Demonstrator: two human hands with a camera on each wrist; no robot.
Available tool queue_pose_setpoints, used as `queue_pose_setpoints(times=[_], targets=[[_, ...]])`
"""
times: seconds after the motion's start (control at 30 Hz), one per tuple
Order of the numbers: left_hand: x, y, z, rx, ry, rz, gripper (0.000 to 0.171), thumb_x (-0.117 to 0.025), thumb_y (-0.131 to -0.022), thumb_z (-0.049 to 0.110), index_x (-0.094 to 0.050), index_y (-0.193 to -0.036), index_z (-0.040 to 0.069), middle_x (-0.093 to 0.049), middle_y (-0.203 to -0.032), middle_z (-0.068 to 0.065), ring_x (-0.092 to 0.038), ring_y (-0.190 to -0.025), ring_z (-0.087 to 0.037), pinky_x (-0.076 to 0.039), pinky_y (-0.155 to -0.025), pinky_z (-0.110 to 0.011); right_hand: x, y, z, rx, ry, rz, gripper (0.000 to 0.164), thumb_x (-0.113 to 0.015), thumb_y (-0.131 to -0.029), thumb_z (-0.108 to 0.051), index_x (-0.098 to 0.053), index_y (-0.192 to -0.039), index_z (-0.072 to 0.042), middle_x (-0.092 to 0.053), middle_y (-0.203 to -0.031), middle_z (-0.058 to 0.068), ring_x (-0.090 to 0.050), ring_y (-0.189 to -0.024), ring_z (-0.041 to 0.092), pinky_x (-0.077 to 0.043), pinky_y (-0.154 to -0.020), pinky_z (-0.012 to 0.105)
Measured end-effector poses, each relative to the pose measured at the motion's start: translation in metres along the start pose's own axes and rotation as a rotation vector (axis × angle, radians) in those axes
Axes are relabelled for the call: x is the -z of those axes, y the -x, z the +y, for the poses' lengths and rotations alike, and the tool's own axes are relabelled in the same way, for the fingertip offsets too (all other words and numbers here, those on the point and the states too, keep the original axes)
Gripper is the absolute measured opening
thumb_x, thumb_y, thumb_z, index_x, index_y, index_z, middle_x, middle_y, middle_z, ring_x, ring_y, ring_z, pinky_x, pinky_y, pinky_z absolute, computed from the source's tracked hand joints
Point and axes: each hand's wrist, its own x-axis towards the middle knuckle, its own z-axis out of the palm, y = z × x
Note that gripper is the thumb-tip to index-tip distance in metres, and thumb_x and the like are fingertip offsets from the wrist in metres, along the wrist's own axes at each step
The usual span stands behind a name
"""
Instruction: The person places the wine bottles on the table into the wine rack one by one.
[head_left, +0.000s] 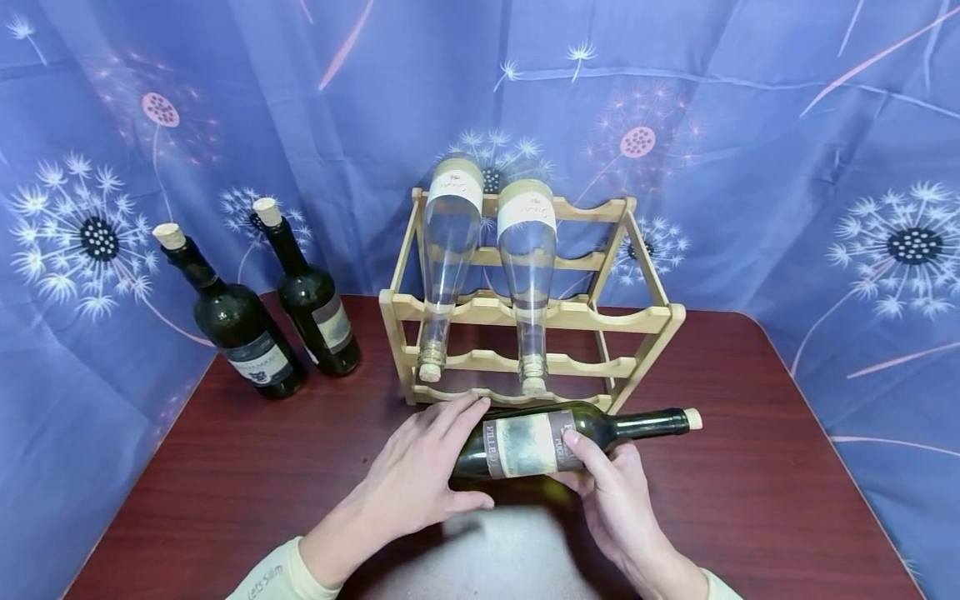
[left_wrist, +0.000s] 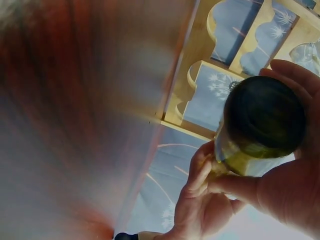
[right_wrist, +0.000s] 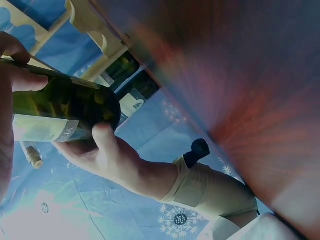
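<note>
A dark green wine bottle [head_left: 525,446] with a cork is held nearly level above the table, its neck to the right. My right hand [head_left: 618,492] grips it near the shoulder, thumb across the label's edge. At the other end, my left hand [head_left: 420,467] holds the bottle by its base, thumb and fingers on opposite sides. The round bottom of the bottle [left_wrist: 265,117] faces the left wrist view, with the left hand [left_wrist: 295,185] about it. In the right wrist view, the left hand [right_wrist: 112,160] shows behind the base.
Just beyond the hands stands a wooden wine rack [head_left: 615,317]. Two clear corked bottles, one [head_left: 452,242] left of the other [head_left: 528,258], lie necks forward on its top tier. Two dark corked bottles [head_left: 247,342] [head_left: 318,308] stand upright at the table's [head_left: 750,467] back left. A blue curtain [head_left: 735,167] hangs behind.
</note>
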Motion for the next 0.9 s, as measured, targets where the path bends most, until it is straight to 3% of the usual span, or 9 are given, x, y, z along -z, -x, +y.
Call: queue_pose_setpoints(times=[0.27,0.5,0.67,0.7,0.73,0.8,0.9], targets=[[-0.004,0.0,-0.003,-0.004,-0.011,0.076,0.092,-0.081,-0.066,0.053,-0.044,-0.142,0.016,-0.052,-0.123,0.005,-0.055,-0.096,-0.019,-0.05,-0.077,-0.038,-0.001,0.001,0.004,-0.02,-0.036,-0.058,0.036,-0.061,-0.092,-0.009,-0.05,-0.124,0.002,-0.067,-0.107,0.011,-0.065,-0.091,0.019,-0.054,-0.079,0.048],[-0.003,0.001,-0.008,-0.04,-0.011,0.093,0.09,-0.082,-0.065,0.051,-0.046,-0.139,0.015,-0.053,-0.123,0.005,-0.055,-0.094,-0.019,-0.049,-0.075,-0.037,0.001,0.001,0.004,-0.063,-0.059,-0.118,0.033,-0.06,-0.094,-0.011,-0.052,-0.123,0.003,-0.065,-0.114,0.012,-0.063,-0.1,0.021,-0.049,-0.087,0.054],[0.0,0.0,-0.012,-0.046,-0.026,0.097,0.089,-0.08,-0.066,0.052,-0.046,-0.14,0.016,-0.054,-0.125,0.005,-0.054,-0.098,-0.019,-0.049,-0.077,-0.037,0.009,0.001,-0.007,-0.132,-0.057,-0.202,0.011,-0.057,-0.096,-0.011,-0.063,-0.093,-0.002,-0.06,-0.123,0.015,-0.059,-0.111,0.028,-0.042,-0.089,0.063],[0.001,0.0,-0.013,-0.046,-0.028,0.101,0.089,-0.08,-0.066,0.052,-0.046,-0.14,0.016,-0.054,-0.126,0.006,-0.054,-0.099,-0.019,-0.049,-0.078,-0.037,0.012,0.0,-0.01,-0.162,-0.037,-0.233,0.014,-0.056,-0.096,-0.011,-0.06,-0.085,-0.002,-0.059,-0.124,0.016,-0.058,-0.113,0.03,-0.042,-0.089,0.064],[0.003,0.0,-0.014,-0.047,-0.026,0.106,0.089,-0.081,-0.065,0.052,-0.047,-0.14,0.017,-0.054,-0.126,0.006,-0.054,-0.1,-0.02,-0.049,-0.079,-0.037,0.016,-0.001,-0.014,-0.196,0.0,-0.274,0.014,-0.056,-0.096,-0.011,-0.058,-0.087,-0.001,-0.057,-0.125,0.017,-0.057,-0.114,0.033,-0.041,-0.089,0.064],[0.005,-0.001,-0.017,-0.054,-0.022,0.117,0.088,-0.081,-0.065,0.051,-0.048,-0.139,0.016,-0.056,-0.125,0.005,-0.053,-0.102,-0.02,-0.049,-0.081,-0.038,0.024,-0.003,-0.024,-0.27,0.116,-0.376,0.016,-0.054,-0.097,-0.012,-0.052,-0.103,0.003,-0.055,-0.126,0.02,-0.057,-0.114,0.039,-0.043,-0.087,0.065],[0.01,-0.001,-0.02,-0.066,-0.016,0.125,0.088,-0.082,-0.064,0.05,-0.048,-0.138,0.016,-0.057,-0.122,0.004,-0.053,-0.105,-0.019,-0.048,-0.083,-0.038,0.036,-0.005,-0.044,-0.294,0.431,-0.529,0.033,-0.057,-0.096,-0.016,-0.045,-0.115,0.008,-0.058,-0.121,0.022,-0.061,-0.106,0.041,-0.051,-0.079,0.057]])
